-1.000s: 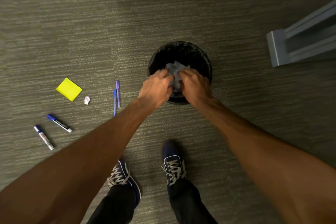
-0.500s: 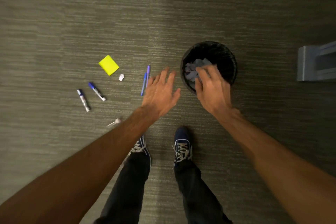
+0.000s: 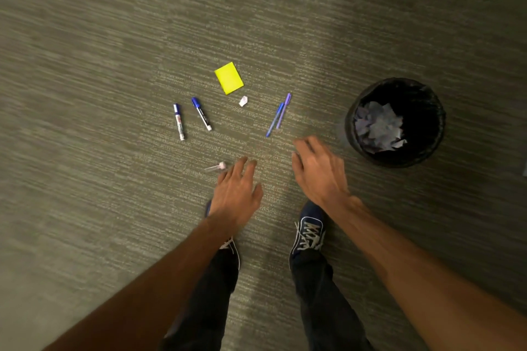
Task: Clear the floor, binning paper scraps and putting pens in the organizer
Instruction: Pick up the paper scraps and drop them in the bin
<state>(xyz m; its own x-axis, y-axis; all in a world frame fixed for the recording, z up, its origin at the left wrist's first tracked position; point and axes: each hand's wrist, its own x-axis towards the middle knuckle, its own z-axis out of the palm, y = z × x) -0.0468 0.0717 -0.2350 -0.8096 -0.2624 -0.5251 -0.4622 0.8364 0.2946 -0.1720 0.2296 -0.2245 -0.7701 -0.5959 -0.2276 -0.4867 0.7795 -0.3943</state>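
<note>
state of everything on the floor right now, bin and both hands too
bin: upright, crumpled paper inside
left hand: open, empty
right hand: open, empty
two markers: capped, lying flat, apart
blue pen and purple pen: lying side by side
yellow sticky pad: flat on the carpet
small paper scrap: loose on the carpet
small pale item: by the left fingertips, too blurred to name

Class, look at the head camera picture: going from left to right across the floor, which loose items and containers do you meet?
White marker with blue cap → second blue-capped marker → yellow sticky notes → small paper scrap → two pens side by side → black bin.
</note>
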